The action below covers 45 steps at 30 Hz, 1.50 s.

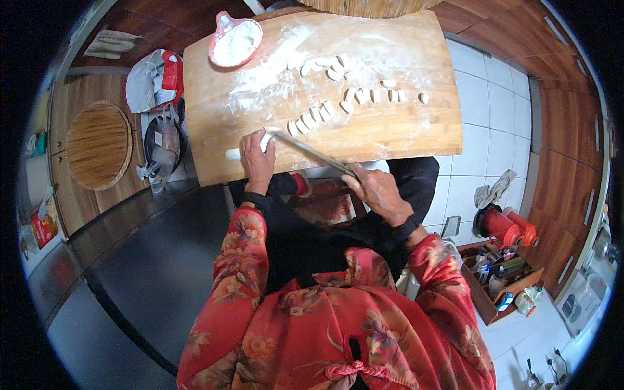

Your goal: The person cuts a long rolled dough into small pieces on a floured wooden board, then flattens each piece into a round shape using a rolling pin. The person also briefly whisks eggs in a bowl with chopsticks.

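Note:
My left hand [258, 158] rests over a white roll of dough [233, 154] near the front left of a floured wooden board [209, 102]. The roll shows on both sides of the fingers. In my right hand [378, 190] is the handle of a long knife [314, 152], its far end at the roll's right end beside my left fingers. Several cut dough pieces [324, 111] lie in a slanting line to the right, with more pieces [334, 75] farther back. A red bowl of flour [239, 44] stands at the board's back left corner.
Left of the board are a red and white bag [153, 83], a dark pan [152, 141] with plastic bags over it, and a round wooden board [99, 146]. A round woven item [370, 6] touches the back edge. An open drawer-like box [502, 282] sits at the lower right.

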{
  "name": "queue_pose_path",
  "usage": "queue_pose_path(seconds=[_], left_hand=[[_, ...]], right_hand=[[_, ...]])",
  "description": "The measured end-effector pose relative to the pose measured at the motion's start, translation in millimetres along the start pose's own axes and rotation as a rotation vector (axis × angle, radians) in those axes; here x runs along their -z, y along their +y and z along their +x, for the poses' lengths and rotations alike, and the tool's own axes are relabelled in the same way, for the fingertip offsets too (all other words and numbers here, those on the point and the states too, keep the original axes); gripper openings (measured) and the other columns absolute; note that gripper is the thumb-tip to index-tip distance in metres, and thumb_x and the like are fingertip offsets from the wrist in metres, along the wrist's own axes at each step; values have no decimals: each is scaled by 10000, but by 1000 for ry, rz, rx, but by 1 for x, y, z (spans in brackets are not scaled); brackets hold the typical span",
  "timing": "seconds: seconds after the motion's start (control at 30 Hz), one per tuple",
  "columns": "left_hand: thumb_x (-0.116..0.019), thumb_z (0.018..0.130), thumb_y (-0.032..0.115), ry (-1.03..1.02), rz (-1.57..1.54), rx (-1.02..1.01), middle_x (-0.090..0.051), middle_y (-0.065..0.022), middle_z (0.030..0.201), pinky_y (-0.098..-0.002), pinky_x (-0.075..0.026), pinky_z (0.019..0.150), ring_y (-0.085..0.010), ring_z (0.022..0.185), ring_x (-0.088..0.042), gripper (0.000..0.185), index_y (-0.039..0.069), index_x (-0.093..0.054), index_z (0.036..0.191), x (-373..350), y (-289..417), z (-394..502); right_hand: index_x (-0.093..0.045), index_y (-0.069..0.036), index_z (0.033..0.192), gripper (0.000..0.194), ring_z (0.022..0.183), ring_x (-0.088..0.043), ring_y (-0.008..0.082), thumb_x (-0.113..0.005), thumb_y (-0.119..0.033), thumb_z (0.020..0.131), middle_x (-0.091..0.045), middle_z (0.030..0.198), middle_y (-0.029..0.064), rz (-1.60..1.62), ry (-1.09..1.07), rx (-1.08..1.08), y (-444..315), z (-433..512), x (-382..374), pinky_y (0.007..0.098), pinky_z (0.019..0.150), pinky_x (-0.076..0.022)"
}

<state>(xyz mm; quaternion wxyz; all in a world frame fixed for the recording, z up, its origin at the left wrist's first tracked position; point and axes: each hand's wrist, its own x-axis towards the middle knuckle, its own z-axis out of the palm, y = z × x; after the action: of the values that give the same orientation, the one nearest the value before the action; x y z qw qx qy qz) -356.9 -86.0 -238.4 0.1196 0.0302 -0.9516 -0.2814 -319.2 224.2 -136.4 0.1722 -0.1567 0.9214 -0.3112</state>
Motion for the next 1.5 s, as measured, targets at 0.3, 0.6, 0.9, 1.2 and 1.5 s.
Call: queue_pose_path(seconds=[0.3,0.6,0.9,1.2,1.5], left_hand=[[-700,791,48,-32,-103,39,-620,-173,1031,-458,-454,882,-374,989,-562,276,31,-626,1056,11,17,0],[-706,768,53,-108,-107,-271,-627,-132,1010,-442,-464,881,-339,977,-566,233,40,-635,990,-46,76,19],[-709,751,33,-132,-97,-244,-634,-151,979,-452,-482,858,-357,965,-575,183,20,-627,915,-50,73,15],[-713,759,40,-158,-88,-254,-635,-150,1004,-444,-476,882,-352,982,-568,193,18,-624,930,-48,71,14],[-694,783,45,-173,-58,-247,-630,-139,1048,-432,-462,923,-338,1029,-564,218,26,-643,994,-44,77,15]], right_hand=[[-605,-103,1155,345,736,-671,354,-533,-390,977,-672,795,190,-160,-46,63,57,69,31,453,640,-524],[-612,-53,1050,303,616,-650,369,-583,-344,971,-623,651,193,-70,99,-66,5,25,29,446,532,-503],[-597,-37,1000,300,617,-654,373,-583,-335,968,-631,647,193,-58,91,-133,-4,11,12,455,527,-506],[-586,-28,952,340,626,-661,383,-557,-366,973,-645,659,217,-38,44,-134,2,15,9,474,536,-517],[-594,-28,1017,348,634,-646,425,-550,-371,981,-636,664,230,-45,80,-121,17,26,-24,498,545,-508]])
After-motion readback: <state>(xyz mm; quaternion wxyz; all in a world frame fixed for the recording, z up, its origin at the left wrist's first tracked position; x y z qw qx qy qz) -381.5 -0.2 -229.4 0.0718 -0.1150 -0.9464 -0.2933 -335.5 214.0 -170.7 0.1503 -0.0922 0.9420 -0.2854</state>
